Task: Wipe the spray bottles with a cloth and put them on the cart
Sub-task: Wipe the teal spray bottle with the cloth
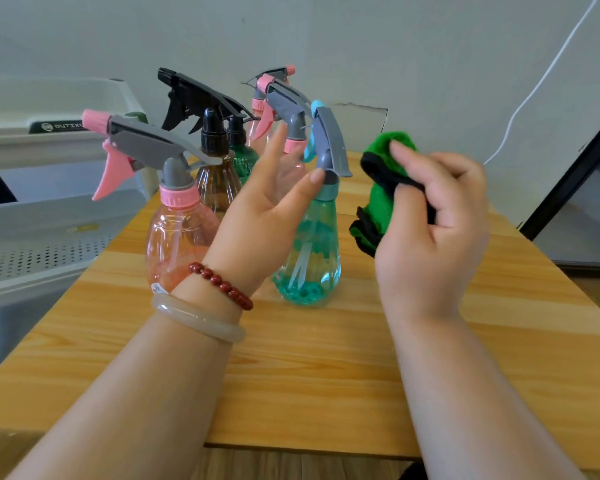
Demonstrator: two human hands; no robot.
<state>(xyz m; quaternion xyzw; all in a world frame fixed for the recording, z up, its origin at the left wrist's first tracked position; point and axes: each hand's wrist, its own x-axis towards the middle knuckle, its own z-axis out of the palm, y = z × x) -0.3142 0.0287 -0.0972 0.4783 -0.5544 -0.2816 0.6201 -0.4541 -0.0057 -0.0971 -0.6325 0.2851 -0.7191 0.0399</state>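
Several spray bottles stand on the wooden table (326,375). A teal bottle (314,258) with a grey and blue head is nearest the middle. A pink bottle (174,237) with a grey and pink trigger stands to its left. Behind them are a brown bottle (217,181) with a black head, a green bottle (245,161) and two more pink-capped ones (274,95). My left hand (271,209) is open, its thumb tip touching the teal bottle's neck. My right hand (433,220) grips a folded green cloth (381,188) with black edging, to the right of the teal bottle.
A white cart (49,209) with a perforated shelf stands just left of the table, its upper tray (59,109) behind. A white wall with a cable (548,74) runs behind. A dark-framed panel (575,174) leans at the right edge.
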